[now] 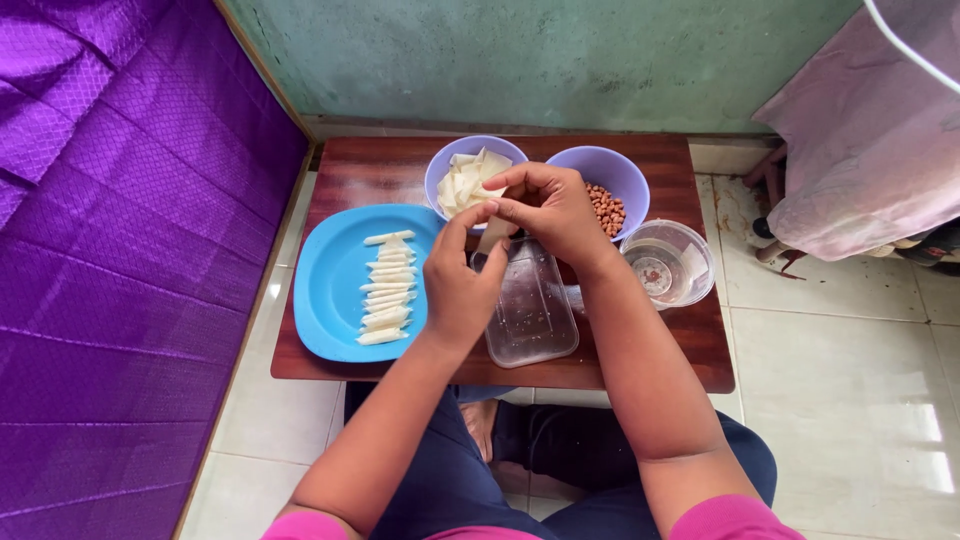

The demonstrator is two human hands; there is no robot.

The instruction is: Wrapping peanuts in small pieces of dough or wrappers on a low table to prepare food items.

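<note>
My left hand (458, 283) and my right hand (548, 212) meet over a clear rectangular plastic container (530, 318), pinching a small pale dough wrapper (493, 232) between their fingertips. Behind the hands stands a lilac bowl (440, 166) of flat pale wrappers, and beside it a second lilac bowl (622, 172) with peanuts. To the left lies a blue plate (325, 290) with a column of several rolled white pieces (385, 288).
Everything sits on a low dark wooden table (690, 345) on a tiled floor. A clear round bowl (668, 262) stands at the right. A purple quilted cloth (120, 260) fills the left side. Another person's feet and pink garment (860, 140) are at the upper right.
</note>
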